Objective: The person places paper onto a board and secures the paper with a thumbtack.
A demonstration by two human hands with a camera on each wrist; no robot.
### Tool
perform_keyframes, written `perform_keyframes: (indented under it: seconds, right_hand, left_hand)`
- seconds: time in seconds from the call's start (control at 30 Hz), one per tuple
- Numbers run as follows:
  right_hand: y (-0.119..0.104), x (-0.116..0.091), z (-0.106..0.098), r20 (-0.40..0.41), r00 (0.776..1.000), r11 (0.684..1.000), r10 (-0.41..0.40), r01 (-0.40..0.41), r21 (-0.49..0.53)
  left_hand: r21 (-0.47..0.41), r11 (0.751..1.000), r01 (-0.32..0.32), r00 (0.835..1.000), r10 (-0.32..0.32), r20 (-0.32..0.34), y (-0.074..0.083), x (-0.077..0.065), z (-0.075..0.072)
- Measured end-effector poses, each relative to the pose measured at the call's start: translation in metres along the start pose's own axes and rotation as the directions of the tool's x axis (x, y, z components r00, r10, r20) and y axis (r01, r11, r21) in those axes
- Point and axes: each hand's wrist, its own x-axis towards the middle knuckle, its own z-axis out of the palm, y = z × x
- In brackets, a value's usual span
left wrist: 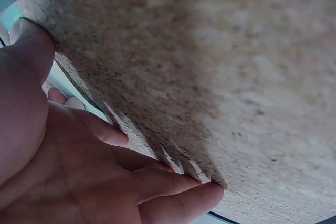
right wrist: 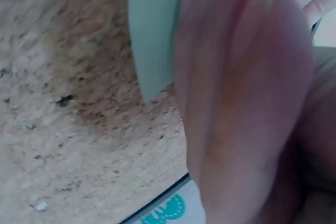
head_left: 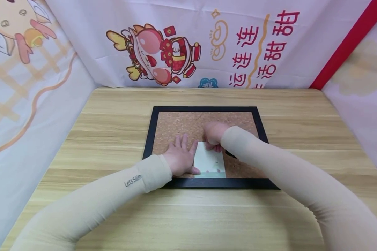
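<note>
A pale green sheet of notepaper [head_left: 207, 160] with small pink marks and a darker green bottom band lies on a cork board [head_left: 176, 122] with a black frame. My left hand [head_left: 179, 157] rests flat with spread fingers on the cork, its thumb at the paper's lower left edge. In the left wrist view its fingertips [left wrist: 210, 195] touch the cork. My right hand [head_left: 214, 135], fingers curled, is over the paper's upper right part. The right wrist view shows this hand [right wrist: 236, 87] blurred beside a paper corner [right wrist: 152, 72]; I cannot tell whether anything is between its fingertips.
The board lies on a light wooden table [head_left: 113, 129]. Behind it hangs a white cloth [head_left: 91, 38] with a cartoon dragon and red lettering. More printed cloth [head_left: 47, 115] closes off the left side, and a red strip [head_left: 348, 45] runs down at the right.
</note>
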Motion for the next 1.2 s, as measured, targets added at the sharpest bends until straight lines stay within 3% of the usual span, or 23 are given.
perform_keyframes:
  seconds: [0.33, 0.5, 0.6, 0.73, 0.83, 1.07, 1.2]
  right_hand:
    - [-0.004, 0.010, 0.003, -0.006, 1.000, 0.998, -0.005, 0.005, -0.055]
    - [0.011, 0.012, -0.002, 0.024, 0.994, 0.994, -0.107, 0.106, 0.031]
    - [0.024, 0.005, -0.008, 0.034, 0.980, 0.974, -0.196, 0.190, 0.122]
    - [0.033, -0.005, -0.020, -0.041, 0.967, 0.950, -0.250, 0.253, 0.185]
    - [0.037, -0.017, -0.029, -0.130, 0.956, 0.946, -0.264, 0.283, 0.158]
    - [0.047, -0.040, -0.033, -0.282, 0.904, 0.940, -0.323, 0.341, 0.015]
    - [0.054, -0.047, -0.022, -0.371, 0.835, 0.911, -0.406, 0.401, -0.094]
  left_hand:
    - [0.004, 1.000, 0.010, 1.000, -0.010, 0.012, -0.005, 0.001, 0.001]
    - [-0.041, 0.999, 0.014, 1.000, -0.014, 0.011, -0.006, 0.004, 0.004]
    - [-0.070, 0.997, 0.015, 1.000, -0.014, 0.017, -0.005, 0.006, 0.005]
    - [-0.071, 0.997, 0.017, 1.000, -0.016, 0.016, -0.004, 0.007, 0.004]
    - [-0.076, 0.997, 0.018, 1.000, -0.017, 0.019, -0.005, 0.008, 0.003]
    - [-0.117, 0.993, 0.015, 1.000, -0.012, 0.020, -0.012, 0.010, 0.004]
    - [-0.110, 0.994, 0.010, 1.000, -0.010, 0.004, -0.014, 0.009, 0.004]
